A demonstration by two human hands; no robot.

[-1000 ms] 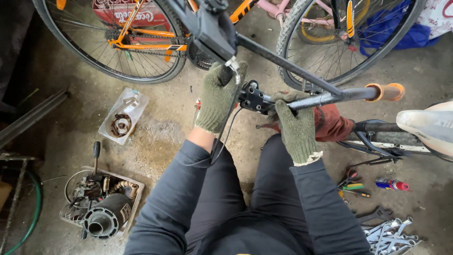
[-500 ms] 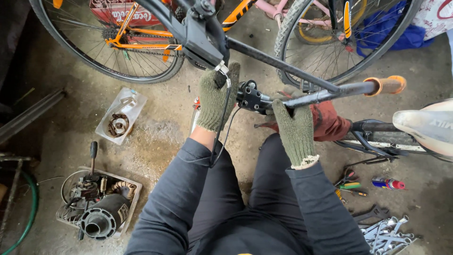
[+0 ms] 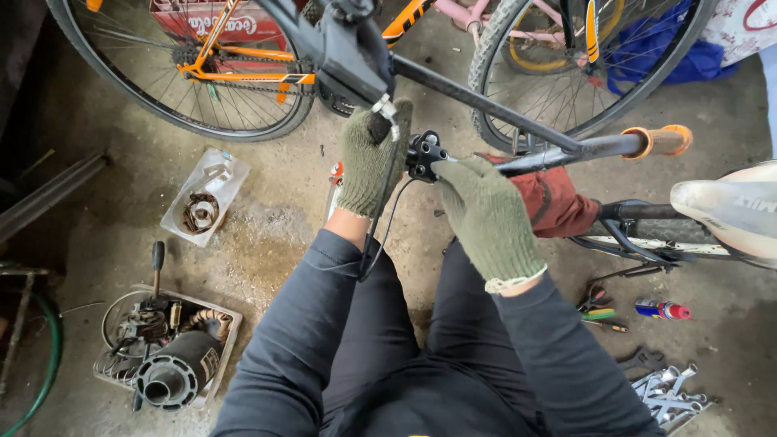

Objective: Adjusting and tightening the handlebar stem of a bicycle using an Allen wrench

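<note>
The person bends over a black bicycle handlebar (image 3: 558, 150) with an orange rubber grip (image 3: 660, 141) at its far end. Both hands wear knitted olive-green work gloves. The left hand (image 3: 371, 162) is curled shut around a small black-and-silver fitting (image 3: 382, 117) where the thin black cable (image 3: 380, 218) meets the dark bicycle frame block (image 3: 348, 53); the cable hangs loose below the wrist. The right hand (image 3: 486, 214) rests on the bar, its fingers (image 3: 447, 168) closed against the small black clamp with round bolt heads (image 3: 422, 154), which sits on the near end of the bar, between the two hands.

As a judgement, the work on this clamp looks part-way along: the clamp is on the bar and the cable runs from it, yet the cable is slack and unrouted, and both hands are on the parts, so fixing and tensioning seem left to do. No tool is in either hand.

On the concrete floor (image 3: 267, 235) lie a clear plastic tray of rusty parts (image 3: 202, 206), a shallow box of dark greasy motor parts (image 3: 166, 356), a blue and red spray can (image 3: 662, 309) and a pile of silver spanners (image 3: 668, 392). A white saddle (image 3: 728, 212) shows at right.
</note>
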